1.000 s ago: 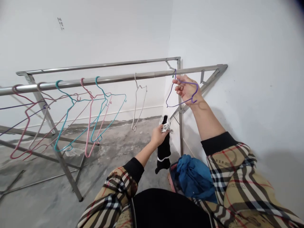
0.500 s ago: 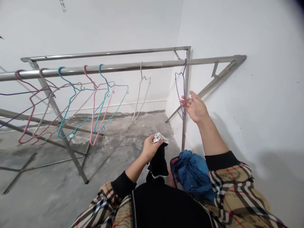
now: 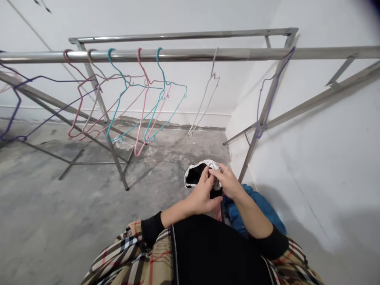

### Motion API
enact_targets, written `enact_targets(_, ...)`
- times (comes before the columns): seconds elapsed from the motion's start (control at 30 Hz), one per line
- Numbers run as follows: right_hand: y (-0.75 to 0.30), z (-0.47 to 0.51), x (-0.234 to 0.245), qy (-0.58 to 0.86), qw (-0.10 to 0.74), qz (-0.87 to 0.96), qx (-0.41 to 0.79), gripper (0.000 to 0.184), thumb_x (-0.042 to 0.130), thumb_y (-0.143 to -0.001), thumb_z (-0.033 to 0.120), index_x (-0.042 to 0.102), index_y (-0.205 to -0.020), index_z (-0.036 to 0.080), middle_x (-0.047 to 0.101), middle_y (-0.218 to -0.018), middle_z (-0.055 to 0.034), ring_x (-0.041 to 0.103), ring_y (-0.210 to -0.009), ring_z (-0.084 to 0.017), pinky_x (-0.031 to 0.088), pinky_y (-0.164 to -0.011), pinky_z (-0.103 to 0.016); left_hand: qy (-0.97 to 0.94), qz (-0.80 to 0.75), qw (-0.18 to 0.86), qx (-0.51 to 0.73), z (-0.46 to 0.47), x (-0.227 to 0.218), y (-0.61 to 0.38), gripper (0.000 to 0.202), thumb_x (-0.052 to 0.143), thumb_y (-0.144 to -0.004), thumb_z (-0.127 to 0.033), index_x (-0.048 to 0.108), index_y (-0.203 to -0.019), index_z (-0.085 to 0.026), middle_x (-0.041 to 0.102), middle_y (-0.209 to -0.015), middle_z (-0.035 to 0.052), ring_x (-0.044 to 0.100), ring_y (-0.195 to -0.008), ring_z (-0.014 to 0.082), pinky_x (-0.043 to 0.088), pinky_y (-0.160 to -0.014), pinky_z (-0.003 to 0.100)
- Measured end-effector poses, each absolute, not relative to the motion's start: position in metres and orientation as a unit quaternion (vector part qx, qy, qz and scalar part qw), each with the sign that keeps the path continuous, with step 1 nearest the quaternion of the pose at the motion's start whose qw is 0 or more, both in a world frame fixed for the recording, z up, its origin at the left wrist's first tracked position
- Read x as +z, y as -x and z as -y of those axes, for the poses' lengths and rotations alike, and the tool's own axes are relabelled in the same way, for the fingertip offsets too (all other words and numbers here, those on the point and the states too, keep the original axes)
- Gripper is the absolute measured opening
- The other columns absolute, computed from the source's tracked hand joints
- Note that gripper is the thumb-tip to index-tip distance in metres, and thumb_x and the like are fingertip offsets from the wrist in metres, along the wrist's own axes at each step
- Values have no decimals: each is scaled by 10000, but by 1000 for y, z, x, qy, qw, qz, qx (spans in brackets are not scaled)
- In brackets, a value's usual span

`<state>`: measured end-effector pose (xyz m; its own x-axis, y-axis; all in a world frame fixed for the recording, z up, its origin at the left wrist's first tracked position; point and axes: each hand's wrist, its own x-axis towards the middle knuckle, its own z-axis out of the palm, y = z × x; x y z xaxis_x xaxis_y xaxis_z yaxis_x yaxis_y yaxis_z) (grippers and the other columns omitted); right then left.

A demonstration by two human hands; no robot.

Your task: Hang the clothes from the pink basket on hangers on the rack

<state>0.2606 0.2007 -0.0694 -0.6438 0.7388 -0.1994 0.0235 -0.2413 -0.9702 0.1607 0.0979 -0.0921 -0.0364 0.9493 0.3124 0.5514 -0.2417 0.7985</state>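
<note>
Both my hands meet in front of my chest on a small black garment with a white patterned trim [image 3: 196,176]. My left hand [image 3: 201,196] grips it from below, fingers curled into the fabric. My right hand [image 3: 227,181] pinches its trim from the right. Above, a steel drying rack rail [image 3: 190,54] runs across the view. A purple wire hanger [image 3: 266,101] hangs on it at the right, apart from my hands. A white hanger [image 3: 204,99] hangs left of it.
Several pink, teal and purple hangers [image 3: 133,99] hang on the left part of the rail. A blue cloth bundle [image 3: 261,208] lies below my right arm beside the white wall [image 3: 326,150]. The rack's legs [image 3: 118,166] stand on the rough concrete floor.
My right hand let go of the purple hanger, dropped down and joined my left hand on the black garment. The garment is now bunched between both hands. The view tilted downward.
</note>
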Motion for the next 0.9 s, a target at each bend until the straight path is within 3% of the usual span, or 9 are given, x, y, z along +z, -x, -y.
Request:
enact_targets(0.07,-254,-200,-72,360,270,514,731,285,702,-673,308,700,-932,190,731,-835,-10,671,-796,-182,519,-731,-271,-658,-551,230,458,-89,-99,-157,564,642,-793,-239,503,-1334,-162,351,-1506,218,300,-1447,325,344,-1137,479)
enact_targets(0.13,-249,-198,-71,360,283,486,745,261,703,-649,273,705,-900,203,738,-853,-6,677,-817,-182,520,-747,-268,-604,-572,213,512,-82,-110,-149,299,558,-859,-228,614,-1152,-203,500,-1386,174,456,-1344,272,405,-1085,442)
enact_targets(0.2,-244,-194,-68,351,282,476,755,253,707,-642,261,709,-890,213,742,-856,-6,680,-835,-191,522,-761,-279,-503,-640,176,553,-76,-128,-139,205,548,-865,-220,626,-1055,-206,579,-1263,145,550,-1220,238,450,-1025,418)
enact_targets(0.33,-231,-177,-56,324,237,502,766,249,710,-659,283,717,-901,224,750,-877,-26,687,-852,-220,529,-786,-323,-388,-767,170,483,-64,-171,-116,479,707,-686,-178,583,-1149,-192,586,-1234,125,545,-1170,267,438,-1013,453)
enact_targets(0.53,-208,-147,-44,314,184,559,745,288,721,-656,322,740,-929,234,753,-879,-64,684,-826,-257,532,-740,-358,-325,-797,193,471,-34,-195,-57,437,509,-648,6,673,-982,-224,665,-1071,63,587,-1054,219,460,-969,387)
enact_targets(0.7,-174,-124,-52,320,163,603,713,297,720,-680,341,747,-959,245,750,-892,-66,681,-825,-259,520,-748,-357,-211,-803,145,538,20,-182,21,324,532,-696,-120,647,-991,-184,647,-1030,87,596,-990,229,468,-908,378)
enact_targets(0.8,-137,-102,-64,315,121,639,691,260,688,-707,331,749,-949,257,745,-878,-40,674,-823,-244,509,-771,-348,-95,-738,244,622,62,-169,71,280,550,-743,-276,606,-997,-173,658,-851,37,610,-736,168,474,-682,274)
enact_targets(0.9,-88,-75,-82,277,24,704,653,241,608,-746,278,750,-938,246,737,-886,-24,667,-871,-243,499,-812,-351,27,-625,363,690,106,-151,113,324,652,-675,-363,600,-939,-184,618,-692,-26,546,-580,120,387,-558,206)
